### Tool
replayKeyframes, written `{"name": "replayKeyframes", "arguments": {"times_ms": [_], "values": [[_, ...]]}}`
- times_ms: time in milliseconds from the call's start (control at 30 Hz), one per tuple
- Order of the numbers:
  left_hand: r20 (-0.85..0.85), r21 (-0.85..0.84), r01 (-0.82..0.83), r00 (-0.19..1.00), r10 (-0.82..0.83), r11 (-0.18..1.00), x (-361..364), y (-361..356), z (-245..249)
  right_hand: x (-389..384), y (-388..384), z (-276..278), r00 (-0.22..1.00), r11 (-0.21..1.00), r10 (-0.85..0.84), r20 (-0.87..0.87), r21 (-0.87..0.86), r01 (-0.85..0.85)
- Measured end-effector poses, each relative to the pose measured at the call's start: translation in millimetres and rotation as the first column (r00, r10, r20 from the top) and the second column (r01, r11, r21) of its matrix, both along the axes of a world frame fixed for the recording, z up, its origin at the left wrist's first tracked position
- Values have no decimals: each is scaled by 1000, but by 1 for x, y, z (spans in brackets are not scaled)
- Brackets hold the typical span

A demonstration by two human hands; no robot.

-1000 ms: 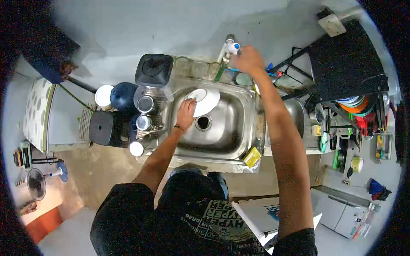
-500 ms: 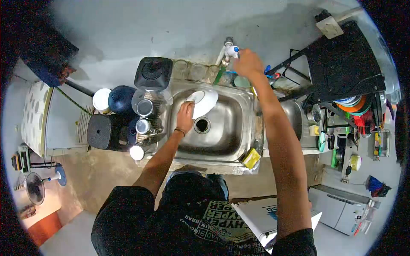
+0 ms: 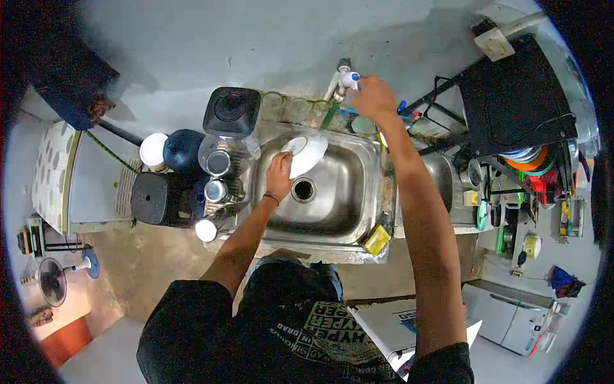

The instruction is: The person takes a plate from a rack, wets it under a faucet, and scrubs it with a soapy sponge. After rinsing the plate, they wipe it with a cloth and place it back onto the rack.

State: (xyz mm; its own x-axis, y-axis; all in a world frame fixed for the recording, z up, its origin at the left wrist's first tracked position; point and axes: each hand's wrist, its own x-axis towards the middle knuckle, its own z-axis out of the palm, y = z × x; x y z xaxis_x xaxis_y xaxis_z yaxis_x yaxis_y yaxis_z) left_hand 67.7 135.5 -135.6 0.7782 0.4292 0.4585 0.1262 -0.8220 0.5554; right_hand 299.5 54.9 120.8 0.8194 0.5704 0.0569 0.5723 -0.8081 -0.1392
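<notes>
My left hand [image 3: 279, 175] is closed on the edge of a white plate [image 3: 309, 155], which is tilted over the left part of the steel sink [image 3: 345, 192]. The round drain [image 3: 303, 189] shows just below the plate. My right hand [image 3: 375, 97] is raised at the white tap [image 3: 349, 80] on the wall, its fingers at the blue-marked knob. A green piece [image 3: 330, 116] hangs from the tap's spout toward the sink.
Left of the sink stand metal-topped jars [image 3: 218, 163], a black-lidded container [image 3: 231, 111] and a dark round pot [image 3: 183, 150]. A yellow sponge [image 3: 377, 240] lies at the sink's front right corner. A black rack [image 3: 518, 96] stands at the right.
</notes>
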Motion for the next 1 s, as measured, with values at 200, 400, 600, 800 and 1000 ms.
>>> {"name": "replayKeyframes", "arguments": {"times_ms": [200,400,600,800,1000], "values": [[-49,-24,-79,996,77,997,2,-5,-2,6,2,2,999,999,-4,-37,-39,2],[-215,-50,-171,964,157,984,4,-11,-3,2,0,6,997,1000,-10,-78,-3,9],[-89,-9,-206,975,204,979,14,-5,-19,-3,-1,14,993,1000,1,-119,-20,-4],[-136,-85,-226,967,214,970,20,-5,-16,0,-1,4,998,1000,-11,-54,15,12],[-214,-254,-309,942,258,916,36,0,-34,-3,0,9,1000,999,6,-21,-54,-8]]}}
